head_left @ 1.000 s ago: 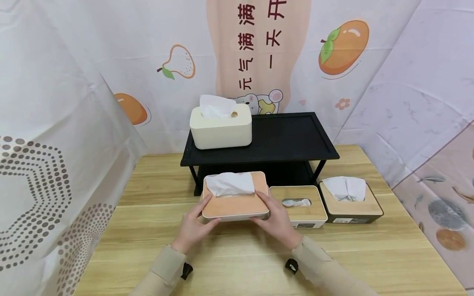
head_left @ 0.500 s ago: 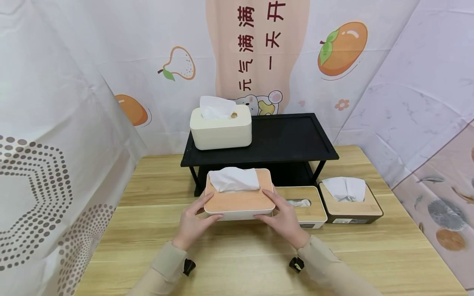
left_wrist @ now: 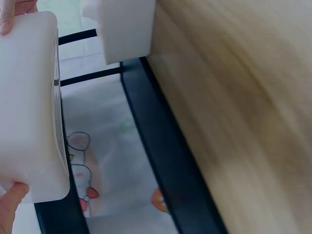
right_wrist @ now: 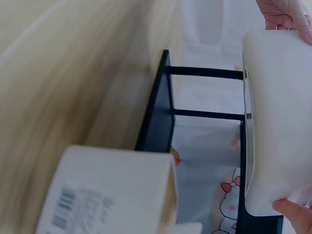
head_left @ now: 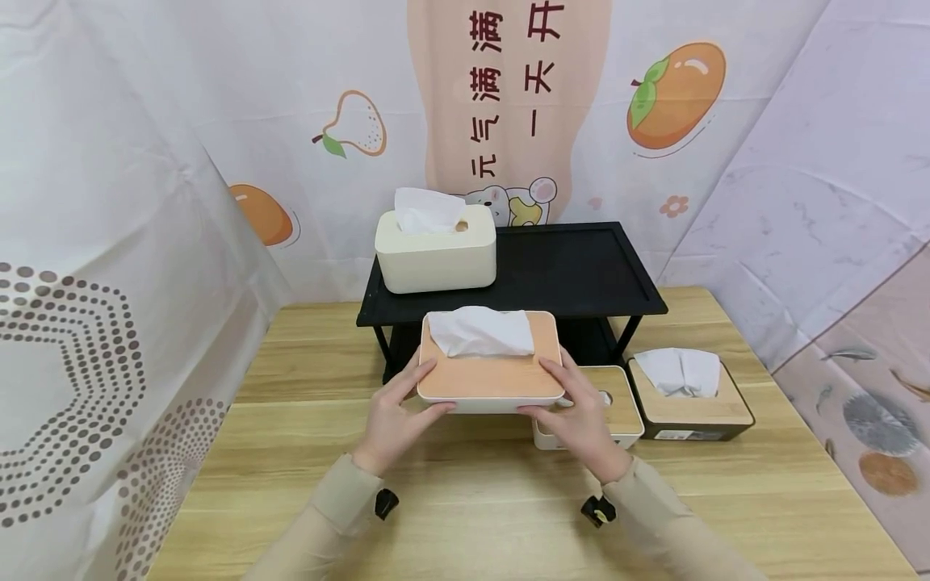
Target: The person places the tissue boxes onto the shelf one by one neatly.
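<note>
Between my two hands is a white tissue box point(head_left: 487, 378) with a light wood-coloured lid and a white tissue sticking out of its top. It is lifted above the table, tilted so the lid faces the head camera. My left hand point(head_left: 392, 420) grips its left end, thumb at the near side. At the right end my right hand point(head_left: 584, 420) grips it the same way. Both wrist views show the box's smooth white side, in the left one point(left_wrist: 29, 107) and the right one point(right_wrist: 278, 122). Fingers behind the box are partly hidden.
A black two-level rack point(head_left: 559, 270) stands behind, a cream tissue box point(head_left: 436, 262) on its upper left. On the wooden table point(head_left: 305, 420), a white wood-lidded tissue box point(head_left: 617, 403) is partly covered by my right hand. Beside it sits a dark tissue box point(head_left: 690, 407).
Both hands have raised the tissue box and carried it to the right and toward the rack, tilting it on the way. It now overlaps the rack's front edge in the head view.
</note>
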A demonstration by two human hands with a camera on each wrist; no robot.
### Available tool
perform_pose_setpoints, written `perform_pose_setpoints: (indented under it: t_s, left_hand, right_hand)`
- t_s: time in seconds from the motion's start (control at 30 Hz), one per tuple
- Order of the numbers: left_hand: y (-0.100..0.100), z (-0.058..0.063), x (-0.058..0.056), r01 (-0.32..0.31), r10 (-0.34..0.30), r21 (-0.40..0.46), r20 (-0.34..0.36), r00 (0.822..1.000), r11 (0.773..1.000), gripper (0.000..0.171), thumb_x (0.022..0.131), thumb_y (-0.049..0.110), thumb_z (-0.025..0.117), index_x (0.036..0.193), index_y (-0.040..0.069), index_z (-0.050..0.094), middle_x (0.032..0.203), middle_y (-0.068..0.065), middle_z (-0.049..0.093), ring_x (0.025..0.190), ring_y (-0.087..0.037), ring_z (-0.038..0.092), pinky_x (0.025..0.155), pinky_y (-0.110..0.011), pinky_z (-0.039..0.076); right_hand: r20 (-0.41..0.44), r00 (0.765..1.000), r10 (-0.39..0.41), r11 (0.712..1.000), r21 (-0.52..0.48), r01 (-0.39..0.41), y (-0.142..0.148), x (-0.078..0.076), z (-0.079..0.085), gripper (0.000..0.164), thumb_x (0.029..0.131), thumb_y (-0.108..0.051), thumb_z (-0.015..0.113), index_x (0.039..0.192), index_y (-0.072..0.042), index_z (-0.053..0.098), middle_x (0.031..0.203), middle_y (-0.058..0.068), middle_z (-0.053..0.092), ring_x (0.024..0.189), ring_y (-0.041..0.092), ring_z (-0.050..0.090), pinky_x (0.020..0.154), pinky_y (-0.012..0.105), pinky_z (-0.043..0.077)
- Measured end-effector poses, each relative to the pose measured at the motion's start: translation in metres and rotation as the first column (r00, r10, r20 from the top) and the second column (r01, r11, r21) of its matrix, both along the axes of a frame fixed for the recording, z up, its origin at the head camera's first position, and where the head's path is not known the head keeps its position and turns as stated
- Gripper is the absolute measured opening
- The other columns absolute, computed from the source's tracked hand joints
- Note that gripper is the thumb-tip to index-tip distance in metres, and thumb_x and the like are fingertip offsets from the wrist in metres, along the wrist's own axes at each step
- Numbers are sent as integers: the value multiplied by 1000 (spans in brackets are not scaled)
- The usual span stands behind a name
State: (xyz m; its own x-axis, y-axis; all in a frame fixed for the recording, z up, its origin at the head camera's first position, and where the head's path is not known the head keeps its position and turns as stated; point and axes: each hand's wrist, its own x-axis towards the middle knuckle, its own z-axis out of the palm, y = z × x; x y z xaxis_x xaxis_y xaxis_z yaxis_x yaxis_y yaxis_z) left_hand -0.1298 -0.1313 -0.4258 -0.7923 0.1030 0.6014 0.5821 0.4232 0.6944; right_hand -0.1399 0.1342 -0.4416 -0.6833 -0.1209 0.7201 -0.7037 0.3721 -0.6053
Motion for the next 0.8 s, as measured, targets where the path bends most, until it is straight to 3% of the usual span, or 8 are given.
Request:
perform_pose_setpoints:
  t_s: [0.23,0.4,0.63,0.67,0.7,0.8]
  left_hand:
    - [14,14,-9,61,-62,-8,-72,996,998,63,64,3,85,123,-1,61,138,-26,45,123,-36,51,90,-21,48]
    - [23,22,-11,70,-72,-25,-89,993,997,62,65,4,85,122,-1,62,137,-28,45,122,-36,52,85,-31,51]
    - [33,33,-13,87,-94,-57,-145,985,995,62,66,7,85,122,-2,61,137,-29,45,121,-37,53,88,-23,49]
    - [34,34,-14,96,-104,-63,-151,983,993,62,66,6,85,122,-2,61,138,-29,44,121,-36,53,88,-22,48]
    - [35,36,-15,105,-114,-68,-160,980,992,61,67,6,85,122,-2,60,138,-30,44,120,-37,54,88,-22,49]
    - [40,40,-18,126,-139,-83,-172,975,989,60,68,5,84,123,-3,60,139,-30,43,120,-37,53,88,-24,49]
  right_hand:
    - [-24,999,-30,999,-12,30,14,-3,11,82,44,12,87,121,6,59,138,33,42,123,27,47,93,9,40]
    - [-25,997,-66,998,10,67,25,0,20,81,45,12,87,121,3,60,139,31,43,121,29,49,91,8,41]
    - [-67,996,-54,998,-18,53,36,0,33,82,42,16,86,119,7,59,138,32,43,127,3,44,89,8,43]
    - [-69,996,-51,999,-21,50,38,-1,34,82,42,17,85,119,8,59,138,32,43,126,1,44,89,8,43]
    - [-71,996,-51,999,-20,50,41,-1,36,76,48,10,87,119,8,59,139,32,43,127,1,44,90,9,43]
    - [-80,995,-61,998,-10,60,47,-2,41,74,50,11,86,119,8,59,138,31,43,126,1,45,89,9,44]
